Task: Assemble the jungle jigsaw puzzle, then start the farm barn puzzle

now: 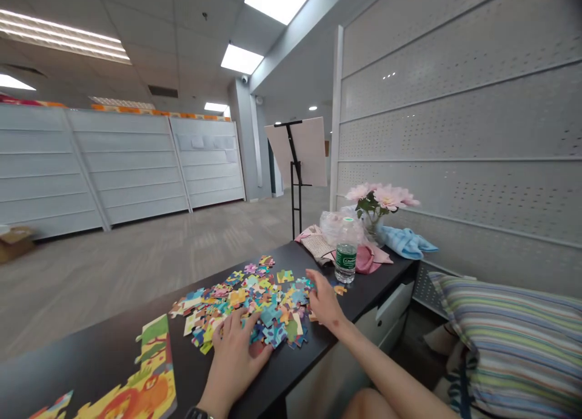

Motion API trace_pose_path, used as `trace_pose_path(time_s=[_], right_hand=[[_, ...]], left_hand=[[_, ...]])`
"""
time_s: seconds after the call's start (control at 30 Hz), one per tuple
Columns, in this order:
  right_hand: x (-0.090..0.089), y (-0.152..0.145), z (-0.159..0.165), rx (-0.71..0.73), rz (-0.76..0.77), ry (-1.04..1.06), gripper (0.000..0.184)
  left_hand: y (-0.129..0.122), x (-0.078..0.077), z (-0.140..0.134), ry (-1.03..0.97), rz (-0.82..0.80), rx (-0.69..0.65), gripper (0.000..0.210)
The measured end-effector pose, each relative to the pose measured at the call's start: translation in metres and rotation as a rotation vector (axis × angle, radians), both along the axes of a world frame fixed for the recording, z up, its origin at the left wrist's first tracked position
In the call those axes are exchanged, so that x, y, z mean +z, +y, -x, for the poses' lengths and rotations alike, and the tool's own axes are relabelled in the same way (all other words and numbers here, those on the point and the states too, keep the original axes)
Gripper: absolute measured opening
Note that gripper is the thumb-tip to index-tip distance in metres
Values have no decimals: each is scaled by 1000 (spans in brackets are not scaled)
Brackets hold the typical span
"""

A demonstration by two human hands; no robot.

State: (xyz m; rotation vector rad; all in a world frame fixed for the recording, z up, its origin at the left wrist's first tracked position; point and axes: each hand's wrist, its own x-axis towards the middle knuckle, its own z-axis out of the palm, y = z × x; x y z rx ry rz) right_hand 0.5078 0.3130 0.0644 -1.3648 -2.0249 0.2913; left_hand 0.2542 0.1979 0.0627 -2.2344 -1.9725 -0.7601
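Observation:
A heap of colourful jigsaw puzzle pieces (261,291) lies spread over the dark table. My left hand (236,355) rests on the near side of the heap, fingers spread and thumb out to the right, with no piece visibly gripped. At the heap's right edge is my right hand (325,301), its fingers bent loosely and apart beside the pieces; the undersides of its fingers are hidden. A joined puzzle section (154,370) with a lion and greenery lies to the left of my left hand. Another joined bit (54,407) is cut off at the lower left.
Beyond my right hand stands a water bottle (346,258) with a green label. Behind it are a plastic bag (331,225), pink cloth (370,258), a vase of pink flowers (386,197) and a blue cloth (407,243). A striped cushion (522,340) sits at right.

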Motion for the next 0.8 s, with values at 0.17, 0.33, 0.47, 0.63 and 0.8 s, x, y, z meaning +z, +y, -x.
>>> trace_pose_path(time_s=[0.17, 0.33, 0.47, 0.63, 0.8], right_hand=[[1, 13, -14, 31, 153, -133, 69], [18, 35, -9, 141, 340, -330, 86], [46, 67, 0, 205, 486, -465, 105], [68, 93, 14, 214, 646, -510, 79], [72, 94, 17, 188, 770, -398, 35]], left_hand=[[1, -2, 3, -12, -7, -76, 56], [-2, 2, 3, -26, -2, -108, 54], [-2, 5, 2, -23, 18, -117, 52], [-3, 5, 2, -18, 26, -110, 48], [-4, 4, 2, -29, 8, -109, 46]])
